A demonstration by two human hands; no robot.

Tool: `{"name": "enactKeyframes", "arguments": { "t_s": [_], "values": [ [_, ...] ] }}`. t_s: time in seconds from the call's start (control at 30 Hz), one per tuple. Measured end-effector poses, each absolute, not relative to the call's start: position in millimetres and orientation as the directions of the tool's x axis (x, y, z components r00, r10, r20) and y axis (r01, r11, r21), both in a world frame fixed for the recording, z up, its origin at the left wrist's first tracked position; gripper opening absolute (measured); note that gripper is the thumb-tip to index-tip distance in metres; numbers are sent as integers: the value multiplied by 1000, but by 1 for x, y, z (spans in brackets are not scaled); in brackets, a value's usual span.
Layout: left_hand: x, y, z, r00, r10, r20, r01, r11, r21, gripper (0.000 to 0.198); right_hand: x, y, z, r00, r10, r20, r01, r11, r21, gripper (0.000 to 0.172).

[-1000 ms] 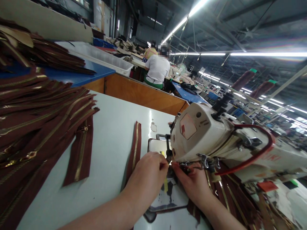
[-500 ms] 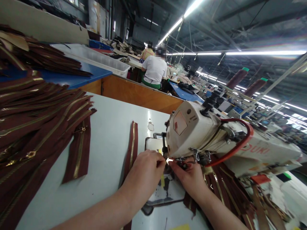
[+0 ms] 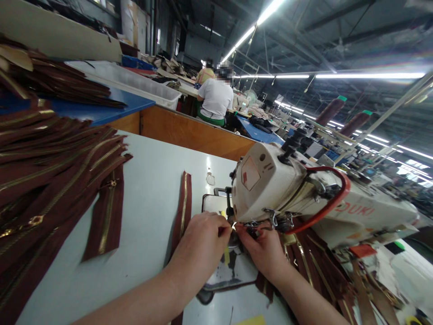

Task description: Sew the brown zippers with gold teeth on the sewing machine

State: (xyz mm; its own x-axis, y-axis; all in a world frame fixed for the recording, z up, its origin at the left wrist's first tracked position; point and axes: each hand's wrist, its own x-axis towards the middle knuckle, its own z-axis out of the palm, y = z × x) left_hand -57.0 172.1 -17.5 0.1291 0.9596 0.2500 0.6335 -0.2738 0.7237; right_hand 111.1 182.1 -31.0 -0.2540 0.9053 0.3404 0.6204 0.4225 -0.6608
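My left hand (image 3: 204,238) is closed in a pinch just left of the needle area of a white sewing machine (image 3: 287,189). Opposite it, my right hand (image 3: 266,253) has thumb and finger pinched close under the machine head. The fingertips of both hands almost meet; whatever lies between them is too small or hidden to make out. Below them is the worn metal bed plate (image 3: 233,273). One brown zipper strip (image 3: 182,205) with gold teeth runs beneath my left forearm. Right of my right wrist lies a bunch of brown zippers (image 3: 316,259), partly under the machine arm.
A large pile of brown zippers (image 3: 57,180) covers the left of the table (image 3: 149,180). Behind it are a blue surface (image 3: 135,106) with more strips and a white plastic bin (image 3: 149,92). Beyond a wooden panel (image 3: 189,131) sits a person (image 3: 216,99) in a white shirt.
The whole view has shifted slightly, so everything appears a little further left. Both hands keep their pinched pose by the needle area, with hardly any movement relative to the machine.
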Motion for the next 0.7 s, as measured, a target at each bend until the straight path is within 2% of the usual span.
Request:
{"name": "enactKeyframes", "arguments": {
  "t_s": [0.3, 0.43, 0.7],
  "values": [
    [-58, 172, -16, 125, 955, 268, 647, -283, 708, 21, 102, 176, -19, -169, 940, 295, 629, 334, -702, 30],
    [-58, 171, -18, 119, 948, 294, 635, -300, 712, 21, 103, 178, -22, -196, 931, 309, 613, 362, -702, 23],
    [-57, 174, -18, 122, 944, 308, 640, -312, 703, 20, 106, 181, -25, -248, 914, 320, 627, 403, -666, 24]
  ]
}}
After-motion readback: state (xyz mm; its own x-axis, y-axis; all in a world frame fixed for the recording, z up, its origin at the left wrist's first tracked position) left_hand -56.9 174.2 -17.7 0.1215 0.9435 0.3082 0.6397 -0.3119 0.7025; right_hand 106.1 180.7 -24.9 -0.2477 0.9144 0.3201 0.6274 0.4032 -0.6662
